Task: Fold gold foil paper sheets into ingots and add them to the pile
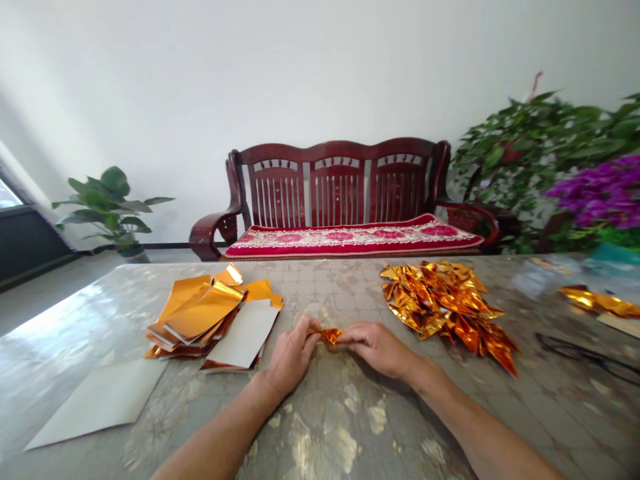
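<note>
My left hand (291,355) and my right hand (379,347) meet at the middle of the table, both pinching a small folded piece of gold foil paper (331,335) between their fingertips. To the left of my hands lies a loose stack of gold foil sheets (210,313), some turned white side up. To the right lies a heap of folded gold foil pieces (445,301).
The table (325,427) has a glossy patterned cover. A single white sheet (100,400) lies at the near left. More gold foil (600,303) and a dark cord-like thing (585,353) lie at the right. A red wooden bench (345,200) and plants (550,160) stand behind.
</note>
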`<control>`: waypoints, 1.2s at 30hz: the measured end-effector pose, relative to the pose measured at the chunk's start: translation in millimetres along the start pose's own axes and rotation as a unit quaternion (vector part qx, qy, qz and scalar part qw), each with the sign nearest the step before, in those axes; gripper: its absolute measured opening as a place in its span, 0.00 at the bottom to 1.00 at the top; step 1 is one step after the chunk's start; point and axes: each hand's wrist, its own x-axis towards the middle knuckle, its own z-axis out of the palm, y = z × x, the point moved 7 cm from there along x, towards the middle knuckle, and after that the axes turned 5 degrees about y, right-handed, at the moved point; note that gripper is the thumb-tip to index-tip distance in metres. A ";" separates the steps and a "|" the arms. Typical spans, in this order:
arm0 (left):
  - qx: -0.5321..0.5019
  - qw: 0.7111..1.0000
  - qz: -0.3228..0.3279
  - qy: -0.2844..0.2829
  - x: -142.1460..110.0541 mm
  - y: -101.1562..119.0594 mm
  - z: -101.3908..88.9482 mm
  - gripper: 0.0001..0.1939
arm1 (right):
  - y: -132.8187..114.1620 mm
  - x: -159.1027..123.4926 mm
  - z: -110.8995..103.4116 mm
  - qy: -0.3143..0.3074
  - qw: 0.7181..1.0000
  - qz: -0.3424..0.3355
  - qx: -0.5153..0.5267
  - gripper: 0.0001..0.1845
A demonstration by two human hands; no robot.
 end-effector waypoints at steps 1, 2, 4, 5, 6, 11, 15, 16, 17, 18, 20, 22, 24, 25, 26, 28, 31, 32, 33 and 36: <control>-0.002 1.000 0.001 -0.001 0.3 0.2 0.1 0.05 | -0.1 -0.1 1.0 -0.002 1.000 -0.003 -0.002 0.18; 0.001 1.000 0.002 -0.005 0.7 0.7 0.4 0.04 | -0.1 -0.2 1.6 -0.001 1.000 -0.005 -0.007 0.17; 0.013 1.000 0.008 -0.016 1.5 2.0 1.3 0.04 | 0.6 -0.9 1.3 0.012 1.000 -0.003 -0.026 0.15; 0.019 1.000 0.012 -0.020 1.9 2.9 1.4 0.04 | 1.2 -1.5 0.7 0.021 0.999 -0.003 -0.039 0.14; 0.022 0.999 0.017 -0.022 2.2 3.9 1.1 0.05 | 1.6 -2.2 0.1 0.028 0.998 -0.004 -0.054 0.14; 0.030 0.996 0.070 -0.040 1.0 10.0 0.0 0.08 | -1.6 -5.1 -1.8 0.046 0.993 -0.036 -0.103 0.15; 0.068 0.988 0.122 -0.073 -1.6 15.3 1.2 0.12 | -8.5 -5.4 -3.1 0.050 0.992 -0.064 -0.096 0.15; 0.075 0.985 0.133 -0.082 -2.2 16.9 1.7 0.13 | -9.8 -5.4 -3.1 0.047 0.992 -0.068 -0.093 0.14; 0.081 0.982 0.143 -0.092 -2.7 18.5 2.3 0.14 | -10.7 -5.4 -2.9 0.044 0.992 -0.071 -0.091 0.14; 0.087 0.979 0.152 -0.100 -3.2 20.1 3.0 0.15 | -11.5 -5.6 -2.8 0.041 0.992 -0.074 -0.091 0.14; 0.090 0.978 0.154 -0.108 -3.4 21.5 3.9 0.15 | -13.0 -6.1 -2.8 0.037 0.991 -0.081 -0.095 0.13; 0.073 0.983 0.133 -0.100 -2.6 20.4 3.3 0.15 | -14.9 -6.7 -2.3 0.033 0.990 -0.091 -0.105 0.13; 0.044 0.989 0.110 -0.093 -2.4 18.4 3.6 0.15 | -17.5 -7.1 -1.5 0.029 0.988 -0.099 -0.117 0.12; 0.031 0.990 0.102 -0.090 -2.6 17.6 4.1 0.15 | -18.8 -7.3 -0.9 0.026 0.987 -0.101 -0.123 0.12; 0.020 0.991 0.096 -0.088 -2.8 16.9 4.8 0.14 | -20.2 -7.3 -0.4 0.023 0.986 -0.102 -0.128 0.13; 0.008 0.992 0.088 -0.086 -3.1 15.5 6.0 0.13 | -22.3 -7.2 0.3 0.019 0.985 -0.100 -0.140 0.14; 0.001 0.993 0.081 -0.087 -2.9 14.7 7.0 0.12 | -24.1 -7.0 1.6 0.011 0.983 -0.098 -0.157 0.15; -0.005 0.993 0.081 -0.090 -2.8 15.2 7.3 0.12 | -24.1 -7.1 2.2 0.008 0.982 -0.098 -0.163 0.15; -0.012 0.992 0.082 -0.094 -2.9 16.1 7.4 0.12 | -23.7 -7.2 2.7 0.006 0.981 -0.099 -0.169 0.15; -0.037 0.990 0.085 -0.106 -3.5 19.5 6.8 0.13 | -20.4 -7.6 3.3 0.009 0.978 -0.098 -0.184 0.16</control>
